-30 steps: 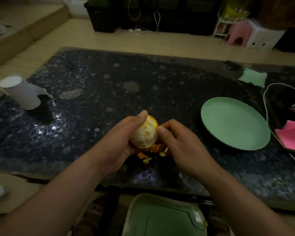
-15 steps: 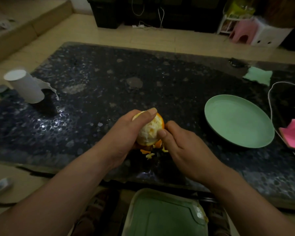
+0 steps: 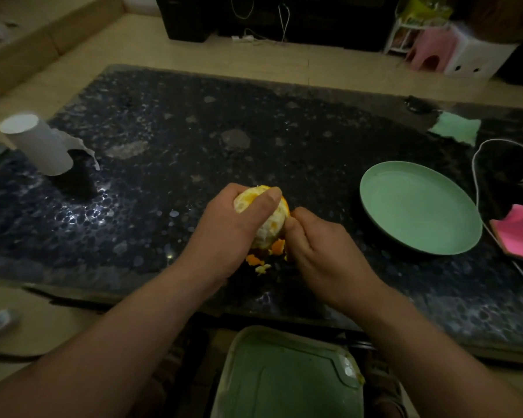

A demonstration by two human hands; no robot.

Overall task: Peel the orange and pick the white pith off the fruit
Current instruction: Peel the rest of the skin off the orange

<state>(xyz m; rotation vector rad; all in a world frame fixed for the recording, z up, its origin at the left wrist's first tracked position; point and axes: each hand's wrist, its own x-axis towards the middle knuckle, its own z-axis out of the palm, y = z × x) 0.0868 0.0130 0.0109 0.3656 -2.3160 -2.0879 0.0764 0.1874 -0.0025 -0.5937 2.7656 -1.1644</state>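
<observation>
While fingers of the left hand (image 3: 224,233) clasp the half-peeled round orange (image 3: 267,226) near the front edge of the dark speckled stone surface (image 3: 163,164), fingers of the right hand (image 3: 323,251) pinch its peel (image 3: 279,245), well apart from the round green plate (image 3: 417,206).

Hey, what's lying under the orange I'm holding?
Small peel scraps lie on the dark table just below the orange. The left hand and right hand hide the fruit's underside and anything else beneath it.
</observation>
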